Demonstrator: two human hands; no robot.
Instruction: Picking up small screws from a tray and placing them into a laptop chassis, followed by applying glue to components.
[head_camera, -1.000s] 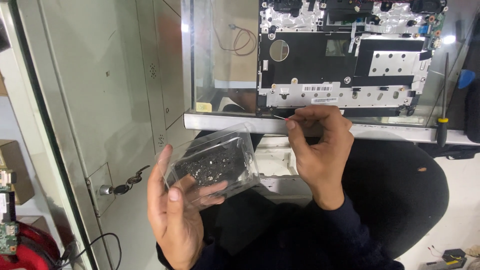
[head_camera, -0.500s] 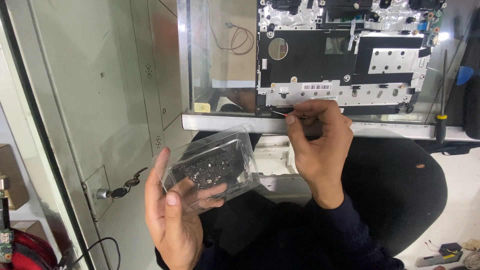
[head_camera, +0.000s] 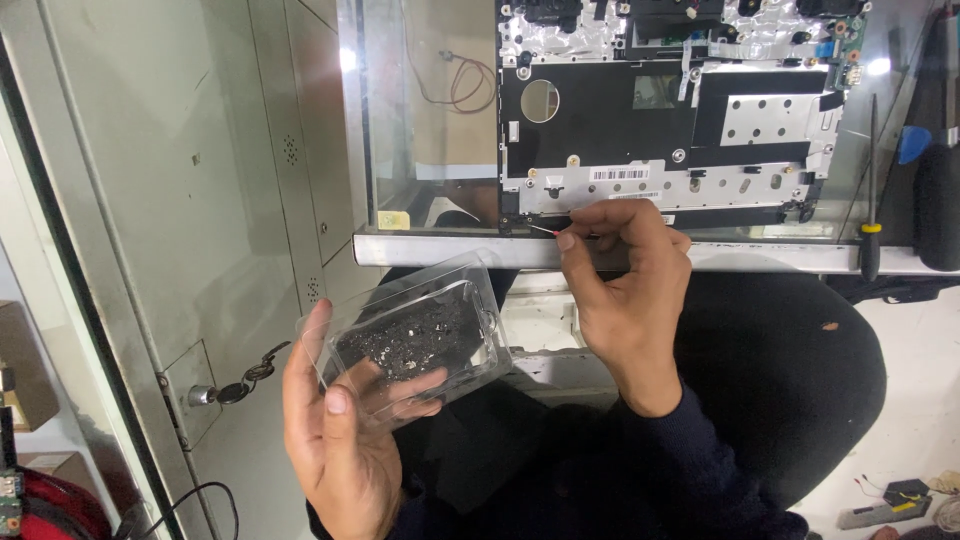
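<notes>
Screws lay in the clear plastic tray cupped by the left hand; the right hand pinched a thin tool beside the laptop chassis.

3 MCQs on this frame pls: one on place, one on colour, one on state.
1. Where does the opened laptop base lie?
A. on the glass table top
B. on the person's lap
C. on the floor

2. What colour is the collar on the screwdriver at the right?
A. green
B. yellow
C. white

3. How is the clear plastic tray of small dark parts held?
A. standing alone on the table
B. tipped out on the floor
C. resting in the left hand

Answers:
1 A: it sits beyond the table's metal edge.
2 B: a yellow band shows above the black handle.
3 C: thumb and fingers cradle it, while the right hand pinches a small thin red-tipped piece.
</notes>
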